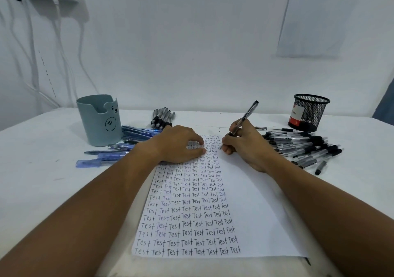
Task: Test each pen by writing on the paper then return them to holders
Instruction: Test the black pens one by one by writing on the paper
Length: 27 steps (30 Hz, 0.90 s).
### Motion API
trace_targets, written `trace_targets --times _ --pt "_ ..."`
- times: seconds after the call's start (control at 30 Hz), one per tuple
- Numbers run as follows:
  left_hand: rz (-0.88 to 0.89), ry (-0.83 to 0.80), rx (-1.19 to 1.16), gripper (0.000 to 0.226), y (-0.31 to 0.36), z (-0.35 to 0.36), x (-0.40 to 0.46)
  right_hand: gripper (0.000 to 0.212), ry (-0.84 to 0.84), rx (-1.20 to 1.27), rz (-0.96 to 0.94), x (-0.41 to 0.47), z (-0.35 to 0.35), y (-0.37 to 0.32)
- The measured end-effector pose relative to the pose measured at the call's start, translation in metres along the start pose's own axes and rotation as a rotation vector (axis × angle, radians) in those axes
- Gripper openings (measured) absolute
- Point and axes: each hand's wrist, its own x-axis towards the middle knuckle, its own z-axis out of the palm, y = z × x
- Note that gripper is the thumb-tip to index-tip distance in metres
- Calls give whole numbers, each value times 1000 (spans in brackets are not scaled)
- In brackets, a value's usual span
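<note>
The right hand (245,146) grips a black-capped clear pen (245,118), fingers curled around its lower barrel, the tip down on the paper (262,212) at the end of a row of written "Test" words. The left hand (181,144) lies flat on the paper's far left part, fingers relaxed and spread, pressing the sheet down and holding nothing. The paper lies in the middle of the white table (42,181). Right of the writing hand lies a heap of black pens (307,149), with a black mesh holder (309,111) beyond it. Left of the paper lie blue pens (119,149) beside a grey-blue bear-face holder (100,120). A bundle of black pens (163,118) lies farther back.
</note>
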Motion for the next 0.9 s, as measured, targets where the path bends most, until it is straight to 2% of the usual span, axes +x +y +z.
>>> trace_targets --times 0.1,0.33,0.47,0.53,0.67,0.9 --pt "1 -5 -7 46 -1 0 0 29 19 55 13 0 -1 0" --pt "3 -3 -4 47 -2 0 0 28 2 16 16 2 -1 1" --pt "-4 -15 -20 58 -2 0 0 31 31 106 31 1 -2 0" --pt "-1 -17 -21 55 -2 -1 0 31 44 129 32 2 -2 0" --pt "-7 -15 -11 46 -2 0 0 29 38 66 12 2 -1 2" --pt "-15 -19 -14 47 -2 1 0 27 36 -28 15 2 0 3"
